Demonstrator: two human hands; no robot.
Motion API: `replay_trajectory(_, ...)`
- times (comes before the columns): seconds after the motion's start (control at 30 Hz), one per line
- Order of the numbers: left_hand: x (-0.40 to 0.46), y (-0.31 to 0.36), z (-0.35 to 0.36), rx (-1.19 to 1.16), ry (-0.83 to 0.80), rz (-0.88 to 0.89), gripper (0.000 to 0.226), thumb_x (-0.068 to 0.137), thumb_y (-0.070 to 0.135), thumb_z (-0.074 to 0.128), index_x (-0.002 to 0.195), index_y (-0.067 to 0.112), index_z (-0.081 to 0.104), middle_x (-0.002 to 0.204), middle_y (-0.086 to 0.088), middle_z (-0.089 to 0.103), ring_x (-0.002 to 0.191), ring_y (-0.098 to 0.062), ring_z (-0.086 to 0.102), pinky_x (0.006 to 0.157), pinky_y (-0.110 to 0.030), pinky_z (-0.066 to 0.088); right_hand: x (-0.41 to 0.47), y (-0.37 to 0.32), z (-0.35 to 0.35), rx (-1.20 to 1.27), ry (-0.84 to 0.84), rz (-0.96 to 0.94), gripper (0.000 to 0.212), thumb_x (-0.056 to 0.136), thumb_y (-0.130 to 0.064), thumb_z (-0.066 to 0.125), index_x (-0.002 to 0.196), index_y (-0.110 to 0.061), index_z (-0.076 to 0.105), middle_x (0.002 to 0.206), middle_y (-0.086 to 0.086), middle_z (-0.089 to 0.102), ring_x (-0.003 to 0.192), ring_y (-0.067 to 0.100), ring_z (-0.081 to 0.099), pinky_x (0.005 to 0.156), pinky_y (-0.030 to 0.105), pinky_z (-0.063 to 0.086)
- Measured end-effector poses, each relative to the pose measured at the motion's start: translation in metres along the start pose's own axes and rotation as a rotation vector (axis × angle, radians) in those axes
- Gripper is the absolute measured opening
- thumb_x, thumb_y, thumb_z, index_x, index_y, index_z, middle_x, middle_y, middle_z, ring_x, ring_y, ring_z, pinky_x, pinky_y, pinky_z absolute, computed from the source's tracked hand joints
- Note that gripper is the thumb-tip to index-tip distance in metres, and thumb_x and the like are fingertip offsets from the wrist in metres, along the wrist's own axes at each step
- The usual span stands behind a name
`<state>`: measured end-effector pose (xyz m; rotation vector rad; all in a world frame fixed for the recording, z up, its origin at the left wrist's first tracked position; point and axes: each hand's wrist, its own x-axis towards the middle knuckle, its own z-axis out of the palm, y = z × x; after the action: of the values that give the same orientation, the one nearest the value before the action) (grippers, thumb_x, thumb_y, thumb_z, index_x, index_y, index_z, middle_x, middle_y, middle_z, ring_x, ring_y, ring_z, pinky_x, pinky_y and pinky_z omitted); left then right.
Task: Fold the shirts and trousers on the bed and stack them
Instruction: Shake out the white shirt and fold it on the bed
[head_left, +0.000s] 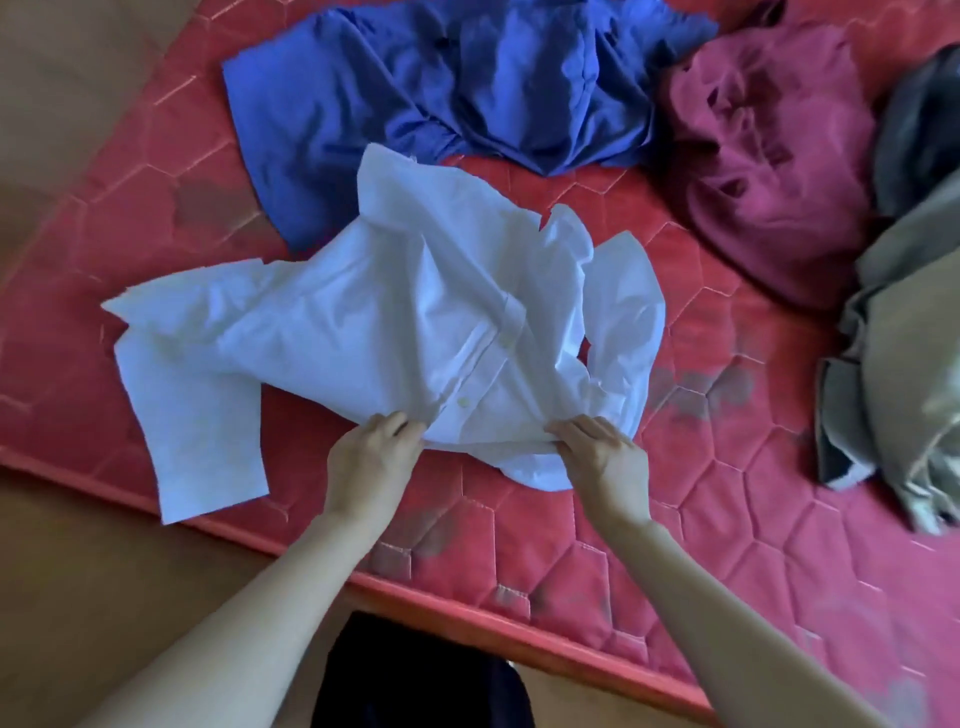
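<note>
Judging by how the clothes are lying, the task is only beginning: nothing on the red quilted mattress is looking folded, and no stack is showing anywhere. The white button-up shirt is lying crumpled at the centre of the view, placket and buttons facing up, one sleeve trailing out toward 8 o'clock and reaching the mattress edge. It is the garment in hand, and it is being spread or straightened, not yet folded, as far as I can judge.

Still waiting are the blue shirt, bunched at 12 o'clock with its lower edge tucked under the white one; the maroon garment, heaped at 2 o'clock; and the grey-beige garments, piled at 3 o'clock, possibly trousers, though the kind is hard to tell. So every fold and the stacking are remaining.

Both forearms are reaching in from 6 o'clock, angling toward each other. The left hand is pinching the shirt's near hem at its left part, fingers curled onto the cloth. The right hand is gripping the same hem further right, fingers closing over the edge with the fabric bunching beneath them. The two hands are sitting apart, with the button placket running between them, palms turned down.
</note>
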<state>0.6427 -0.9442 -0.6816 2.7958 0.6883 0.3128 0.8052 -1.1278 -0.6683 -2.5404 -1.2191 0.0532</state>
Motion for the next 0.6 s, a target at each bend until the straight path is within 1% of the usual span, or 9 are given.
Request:
replay_trajectory(0.1,-0.042,0.033,0.0,-0.004,-0.006,-0.01,0.032,0.058,-0.002,0.086,0.056,0.013,0.058,0.053,-0.001,0.048,0.046,-0.021,0.051,0.039,-0.029,0.043,-0.053,0.013,-0.012,0.0,-0.025,-0.001,0.032,0.057,0.009,0.083,0.079,-0.013,0.075,0.069,-0.003,0.068,0.059,0.021,0.063,0.041,0.025,0.046)
replay_trajectory(0.2,-0.081,0.06,-0.003,-0.019,-0.075,-0.001,0.032,0.059,0.0,0.087,0.056,0.013,0.058,0.053,0.001,0.048,0.046,-0.018,0.05,0.04,-0.028,0.043,-0.1,0.021,-0.025,-0.004,-0.084,-0.015,0.03,0.058,0.007,0.085,0.079,-0.013,0.075,0.072,-0.004,0.068,0.06,0.02,0.064,0.043,0.024,0.046)
replay_trajectory(0.3,-0.101,0.073,-0.011,-0.051,-0.119,0.011,0.02,0.079,0.022,0.078,0.067,0.014,0.065,0.061,0.003,0.054,0.054,-0.018,0.054,0.043,-0.029,0.046,-0.125,0.019,-0.036,0.002,-0.134,-0.029,0.026,0.062,-0.007,0.089,0.082,-0.013,0.074,0.081,-0.003,0.07,0.07,0.019,0.067,0.047,0.024,0.048)
replay_trajectory(0.37,-0.096,0.069,-0.019,-0.057,-0.092,-0.002,0.029,0.09,0.037,0.058,0.083,0.012,0.07,0.075,0.001,0.061,0.066,-0.019,0.06,0.048,-0.029,0.049,-0.12,0.013,-0.04,0.008,-0.131,-0.052,0.029,0.069,-0.021,0.087,0.093,-0.011,0.074,0.093,0.001,0.071,0.083,0.021,0.069,0.053,0.027,0.052)
replay_trajectory(0.4,-0.089,0.063,-0.025,-0.037,-0.073,-0.008,0.033,0.092,0.038,0.054,0.093,0.01,0.07,0.085,-0.002,0.064,0.074,-0.021,0.062,0.052,-0.03,0.051,-0.112,0.007,-0.042,0.01,-0.122,-0.074,0.033,0.072,-0.026,0.085,0.098,-0.01,0.074,0.098,0.003,0.07,0.088,0.022,0.069,0.057,0.029,0.054)
replay_trajectory(0.43,-0.08,0.055,-0.03,-0.008,-0.048,-0.012,0.033,0.092,0.036,0.055,0.101,0.008,0.069,0.095,-0.005,0.065,0.082,-0.023,0.063,0.058,-0.032,0.054,-0.101,0.0,-0.042,0.013,-0.107,-0.101,0.036,0.074,-0.027,0.083,0.102,-0.008,0.073,0.102,0.005,0.07,0.093,0.024,0.068,0.061,0.032,0.056)
replay_trajectory(0.5,-0.064,0.036,-0.038,0.063,-0.031,-0.051,0.037,0.087,0.025,0.07,0.116,0.002,0.065,0.113,-0.015,0.062,0.099,-0.031,0.063,0.071,-0.041,0.055,-0.07,-0.019,-0.039,0.017,-0.09,-0.167,0.042,0.075,-0.028,0.082,0.11,-0.006,0.07,0.11,0.011,0.069,0.1,0.028,0.067,0.071,0.037,0.057)
replay_trajectory(0.57,-0.049,0.01,-0.045,0.135,-0.12,-0.141,0.058,0.081,0.02,0.077,0.129,-0.003,0.056,0.131,-0.022,0.054,0.118,-0.04,0.055,0.087,-0.051,0.05,-0.034,-0.043,-0.03,0.005,-0.163,-0.238,0.053,0.079,-0.03,0.078,0.124,-0.006,0.063,0.126,0.015,0.062,0.118,0.032,0.059,0.089,0.042,0.052)
replay_trajectory(0.6,-0.044,-0.004,-0.048,0.164,-0.203,-0.206,0.067,0.082,0.024,0.076,0.137,-0.003,0.048,0.141,-0.023,0.046,0.129,-0.041,0.046,0.096,-0.054,0.044,-0.015,-0.057,-0.023,0.005,-0.254,-0.27,0.06,0.085,-0.033,0.073,0.136,-0.008,0.054,0.14,0.016,0.052,0.131,0.032,0.048,0.102,0.044,0.044)
